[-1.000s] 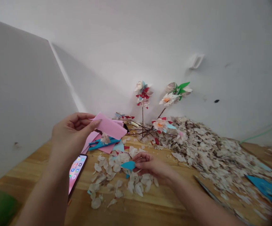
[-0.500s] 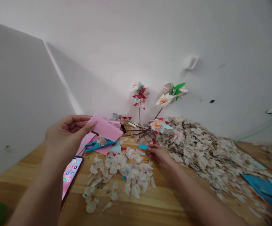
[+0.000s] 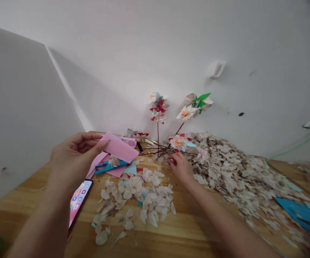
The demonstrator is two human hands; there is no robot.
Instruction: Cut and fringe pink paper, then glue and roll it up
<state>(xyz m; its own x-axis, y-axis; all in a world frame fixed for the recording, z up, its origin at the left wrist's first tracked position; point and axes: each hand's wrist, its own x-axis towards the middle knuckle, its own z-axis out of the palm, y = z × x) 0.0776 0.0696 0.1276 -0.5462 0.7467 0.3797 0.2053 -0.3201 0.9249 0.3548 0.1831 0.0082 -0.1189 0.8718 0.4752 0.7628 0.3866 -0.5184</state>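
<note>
- Wooden tabletop (image 3: 189,229) bore scattered petals (image 3: 155,202).
- Left hand (image 3: 69,157) pinched pink paper (image 3: 120,147) between its fingers.
- Right hand (image 3: 182,168) curled its fingers at a red scrap (image 3: 174,162) near flower stems (image 3: 158,138), grip unclear.

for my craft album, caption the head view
Left hand holding pink paper, right hand near flower stems, loose petals below.

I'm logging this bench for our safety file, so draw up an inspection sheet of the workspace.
Surface: wooden tabletop, strewn with loose pale petals
Job's things: pink paper; flowers on stems
Clutter: petal heap; lit phone; blue paper far right
Hands: left hand pinches the pink paper; right hand at a red scrap, grip unclear
Cables: thin green cord, far right
Surroundings: pale wall, white fixture
</note>
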